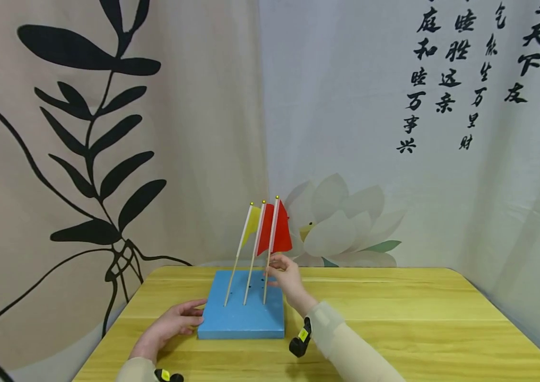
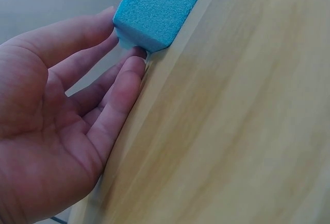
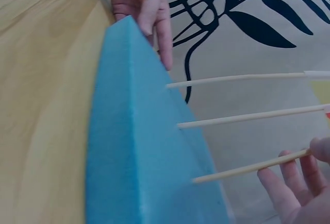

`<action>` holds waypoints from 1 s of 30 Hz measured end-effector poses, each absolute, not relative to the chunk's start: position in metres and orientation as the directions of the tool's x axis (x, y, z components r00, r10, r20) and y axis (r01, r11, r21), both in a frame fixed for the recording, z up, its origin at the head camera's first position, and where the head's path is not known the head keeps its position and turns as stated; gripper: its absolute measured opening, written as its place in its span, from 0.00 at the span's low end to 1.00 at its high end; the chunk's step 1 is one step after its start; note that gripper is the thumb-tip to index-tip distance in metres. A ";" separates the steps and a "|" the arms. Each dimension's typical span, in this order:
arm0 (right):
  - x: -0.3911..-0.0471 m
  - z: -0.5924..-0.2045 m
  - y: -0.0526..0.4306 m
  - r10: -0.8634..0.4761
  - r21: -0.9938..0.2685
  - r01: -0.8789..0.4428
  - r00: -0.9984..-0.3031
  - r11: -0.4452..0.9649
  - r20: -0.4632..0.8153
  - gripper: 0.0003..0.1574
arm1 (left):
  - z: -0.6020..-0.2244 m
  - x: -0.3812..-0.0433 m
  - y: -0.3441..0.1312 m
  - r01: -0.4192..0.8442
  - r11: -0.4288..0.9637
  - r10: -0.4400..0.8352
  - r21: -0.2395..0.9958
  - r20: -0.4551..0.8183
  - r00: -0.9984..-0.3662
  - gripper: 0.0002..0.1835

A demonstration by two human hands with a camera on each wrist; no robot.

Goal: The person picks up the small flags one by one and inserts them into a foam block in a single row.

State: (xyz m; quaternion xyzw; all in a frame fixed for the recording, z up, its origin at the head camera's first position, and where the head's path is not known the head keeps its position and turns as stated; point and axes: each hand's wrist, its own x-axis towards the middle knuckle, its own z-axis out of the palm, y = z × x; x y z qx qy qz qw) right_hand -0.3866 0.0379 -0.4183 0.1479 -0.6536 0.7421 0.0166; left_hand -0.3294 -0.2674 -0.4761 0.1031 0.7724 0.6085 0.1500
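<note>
A blue foam block (image 1: 243,323) lies on the wooden table, with three small flags on thin sticks standing in it, leaning slightly right. Leftmost is a yellow flag (image 1: 252,224); a red flag (image 1: 264,228) is in the middle and another red flag (image 1: 282,233) on the right. My right hand (image 1: 290,278) pinches the right flag's stick (image 3: 242,170) between thumb and fingers, below the cloth. Beside the block's left side, my left hand (image 1: 173,322) touches its edge with loosely bent fingers, as the left wrist view also shows at the block's corner (image 2: 149,23).
Small dark holes (image 1: 262,279) show in the block behind the sticks. The wooden table (image 1: 394,318) extends to both sides. Behind it hangs a curtain (image 1: 212,132) printed with plants and writing. Each wrist wears a black camera (image 1: 301,338).
</note>
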 end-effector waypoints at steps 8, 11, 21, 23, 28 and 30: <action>-0.364 -0.410 0.038 -0.183 -0.964 -0.203 -0.955 -0.169 0.233 0.12 | -0.477 -0.324 -0.269 -0.041 0.224 0.349 0.974 -0.119 -0.930 0.32; -0.360 -0.406 0.038 -0.178 -0.963 -0.212 -0.954 -0.165 0.240 0.13 | -0.476 -0.324 -0.269 -0.027 0.237 0.347 0.971 -0.111 -0.931 0.32; -0.360 -0.406 0.048 -0.176 -0.976 -0.191 -0.962 -0.100 0.207 0.18 | -0.475 -0.326 -0.269 -0.034 0.242 0.341 0.970 -0.118 -0.933 0.32; -0.366 -0.414 0.052 -0.172 -0.979 -0.188 -0.965 -0.083 0.200 0.18 | -0.476 -0.327 -0.268 -0.031 0.243 0.345 0.970 -0.116 -0.931 0.32; -0.382 -0.436 0.068 -0.185 -0.981 -0.192 -0.963 -0.032 0.194 0.21 | -0.477 -0.328 -0.265 -0.029 0.229 0.361 0.973 -0.113 -0.926 0.32; -0.382 -0.438 0.079 -0.204 -0.980 -0.198 -0.959 -0.013 0.196 0.23 | -0.477 -0.329 -0.264 -0.034 0.215 0.368 0.976 -0.113 -0.923 0.32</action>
